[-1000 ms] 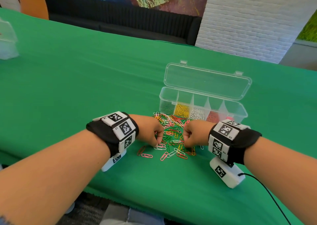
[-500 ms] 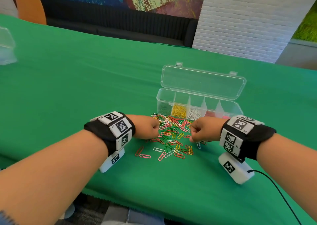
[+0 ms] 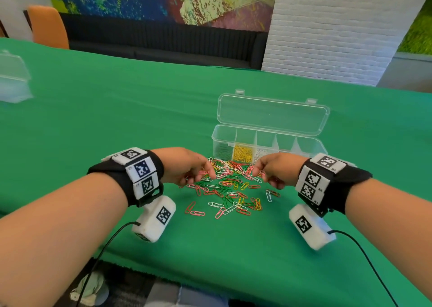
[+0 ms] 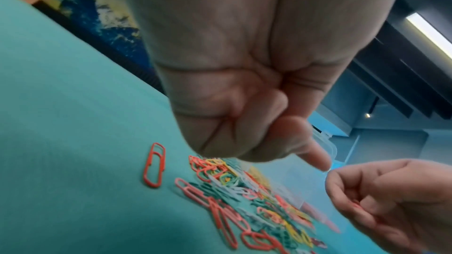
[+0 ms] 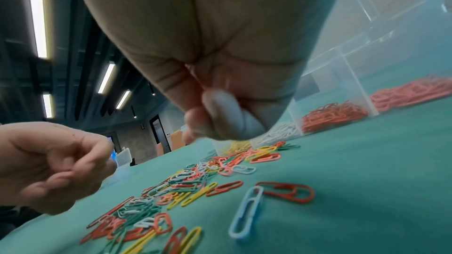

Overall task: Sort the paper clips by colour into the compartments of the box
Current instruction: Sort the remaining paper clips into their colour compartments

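Your left hand (image 3: pixel 187 166) and right hand (image 3: pixel 273 171) have risen just above the paper clips (image 3: pixel 229 187) heaped near the worktop's (image 3: pixel 117 119) front edge, before the box (image 3: pixel 268 140). Only the left wrist view shows your right fingers (image 4: pixel 362 206) curled, pinching a red clip; whether your left fingers (image 4: pixel 315 157) hold anything, I cannot tell

Far left of your surface: clear plastic container (image 3: pixel 12 79)
Behind it: orange chair (image 3: pixel 48 27), black sofa (image 3: pixel 163 42), white brick pillar (image 3: pixel 332 25), colourful mural (image 3: pixel 187 0)
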Demonstrator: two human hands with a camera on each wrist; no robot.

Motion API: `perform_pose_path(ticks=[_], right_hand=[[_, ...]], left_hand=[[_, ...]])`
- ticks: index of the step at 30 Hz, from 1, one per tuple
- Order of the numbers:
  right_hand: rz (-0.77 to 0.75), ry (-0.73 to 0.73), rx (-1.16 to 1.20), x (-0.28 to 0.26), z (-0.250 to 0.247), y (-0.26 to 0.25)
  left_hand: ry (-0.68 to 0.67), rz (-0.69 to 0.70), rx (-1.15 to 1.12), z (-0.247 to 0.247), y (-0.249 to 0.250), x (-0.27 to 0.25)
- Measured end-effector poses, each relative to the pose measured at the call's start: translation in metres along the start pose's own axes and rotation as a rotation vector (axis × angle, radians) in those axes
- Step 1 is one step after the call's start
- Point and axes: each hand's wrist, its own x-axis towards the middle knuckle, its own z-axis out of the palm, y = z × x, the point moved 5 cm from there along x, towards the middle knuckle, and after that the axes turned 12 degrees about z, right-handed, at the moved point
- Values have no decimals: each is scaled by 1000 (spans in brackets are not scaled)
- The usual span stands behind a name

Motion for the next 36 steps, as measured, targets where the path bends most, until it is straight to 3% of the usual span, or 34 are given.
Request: perform_pose_path(ticks=[3, 5, 9, 11, 15, 28, 33, 36], right_hand=[[81, -22, 64, -1, 4, -5], [67, -57, 70, -3, 10, -13], [-159, 36, -350, -16, 25, -35], [-260, 100, -529, -20, 34, -42], [-300, 161, -643, -14, 48, -51], [-223, 104, -734, 7, 58, -65], [-182, 113, -513, 2, 43, -57], [-99, -15, -264, 1, 35, -48]], left_hand=[[-17, -41, -49, 2, 0, -6], [-19, -47, 50, 3, 2, -7], [-176, 60, 649, 13, 6, -15], [-217, 82, 765, 21, 6, -21], [-256, 120, 871, 31, 4, -23], [-269, 112, 814, 29, -12, -22], [-203, 101, 754, 19, -12, -24], [-122, 95, 596, 8, -10, -22]])
